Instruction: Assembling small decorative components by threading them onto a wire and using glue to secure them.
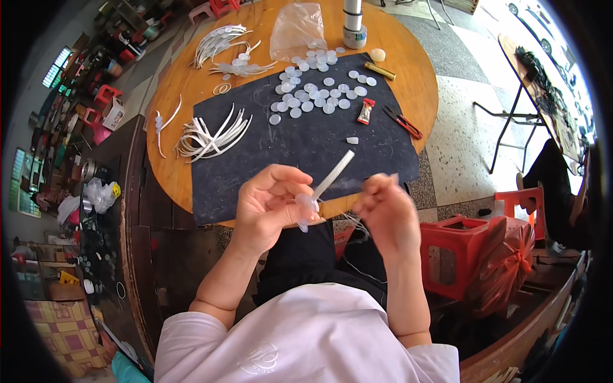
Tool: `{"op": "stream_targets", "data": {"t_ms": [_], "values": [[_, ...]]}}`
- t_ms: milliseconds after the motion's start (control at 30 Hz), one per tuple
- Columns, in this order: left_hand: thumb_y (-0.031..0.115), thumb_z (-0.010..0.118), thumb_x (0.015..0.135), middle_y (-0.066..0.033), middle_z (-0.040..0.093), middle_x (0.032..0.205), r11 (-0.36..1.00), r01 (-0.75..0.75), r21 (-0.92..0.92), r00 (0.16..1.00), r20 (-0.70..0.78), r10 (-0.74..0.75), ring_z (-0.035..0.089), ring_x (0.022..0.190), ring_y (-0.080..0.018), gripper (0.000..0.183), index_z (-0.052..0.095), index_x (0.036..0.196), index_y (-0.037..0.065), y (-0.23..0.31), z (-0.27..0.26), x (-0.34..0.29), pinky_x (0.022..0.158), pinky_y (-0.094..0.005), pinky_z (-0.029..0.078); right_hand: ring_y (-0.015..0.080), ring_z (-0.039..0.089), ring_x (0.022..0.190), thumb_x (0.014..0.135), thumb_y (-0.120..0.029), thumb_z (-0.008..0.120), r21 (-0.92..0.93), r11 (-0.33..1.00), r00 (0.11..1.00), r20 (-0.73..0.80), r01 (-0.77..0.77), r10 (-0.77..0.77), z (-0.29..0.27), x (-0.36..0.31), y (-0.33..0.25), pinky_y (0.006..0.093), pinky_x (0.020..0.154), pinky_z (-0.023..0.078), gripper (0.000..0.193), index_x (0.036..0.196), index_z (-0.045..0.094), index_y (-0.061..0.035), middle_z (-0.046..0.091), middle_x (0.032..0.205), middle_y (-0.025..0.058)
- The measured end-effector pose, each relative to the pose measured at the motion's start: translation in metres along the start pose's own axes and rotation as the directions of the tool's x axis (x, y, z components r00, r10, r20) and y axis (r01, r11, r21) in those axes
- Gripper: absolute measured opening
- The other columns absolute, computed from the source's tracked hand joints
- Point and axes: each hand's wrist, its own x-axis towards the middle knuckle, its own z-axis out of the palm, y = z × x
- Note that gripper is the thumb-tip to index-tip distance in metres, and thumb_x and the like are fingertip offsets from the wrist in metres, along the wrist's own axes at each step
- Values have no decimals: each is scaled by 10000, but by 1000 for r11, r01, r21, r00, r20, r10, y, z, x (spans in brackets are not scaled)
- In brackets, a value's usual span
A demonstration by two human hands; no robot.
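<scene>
In front of my body, above the near edge of the table, my left hand pinches a white flat strap with translucent round discs at its lower end. The strap's free end points up and to the right. Just right of it, my right hand is raised with curled fingers, slightly blurred. What those fingers hold, if anything, I cannot make out. Thin white threads hang between the hands over my lap. A dark mat lies beyond, with many loose translucent discs scattered over its far part.
Bundled white straps lie at the mat's left; strap-and-disc pieces sit farther back. A plastic bag, thread spools, red-handled snips, a small red packet and a brass-coloured tube are on the round table. Red stools stand right.
</scene>
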Motion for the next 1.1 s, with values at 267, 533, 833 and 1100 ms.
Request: {"op": "stream_targets", "data": {"t_ms": [267, 533, 833, 1100], "values": [[-155, 609, 722, -122, 633, 827, 953, -113, 281, 979, 193, 59, 618, 704, -138, 208, 638, 899, -49, -1, -10, -5, 589, -215, 495, 72, 450, 718, 907, -174, 534, -534, 837, 982, -64, 117, -178, 9, 9, 19, 242, 665, 381, 146, 949, 546, -35, 505, 845, -8], [-155, 618, 712, -138, 643, 812, 903, -249, 351, 950, 271, 156, 617, 687, -143, 202, 655, 870, -34, 2, -15, -2, 574, -207, 487, 77, 470, 738, 893, -112, 557, -894, 27, 576, 265, 447, -773, 7, -10, -26, 212, 676, 371, 112, 910, 587, -5, 531, 842, 3], [-148, 639, 694, -128, 645, 798, 879, -258, 400, 940, 314, 133, 617, 689, -140, 184, 659, 835, -32, 3, -2, -2, 594, -219, 499, 139, 557, 748, 827, -28, 595, -225, 947, 955, 138, -229, 264, 36, -24, 11, 267, 695, 447, 77, 847, 648, 24, 610, 826, 65], [-156, 610, 704, -123, 629, 768, 967, -52, 250, 983, 186, 5, 613, 673, -159, 213, 645, 868, -25, -7, -1, -8, 601, -241, 510, 98, 529, 707, 835, -42, 601, -82, 981, 971, 148, -177, 188, 31, -19, 29, 234, 673, 421, 64, 774, 596, -23, 566, 756, 15]]}}
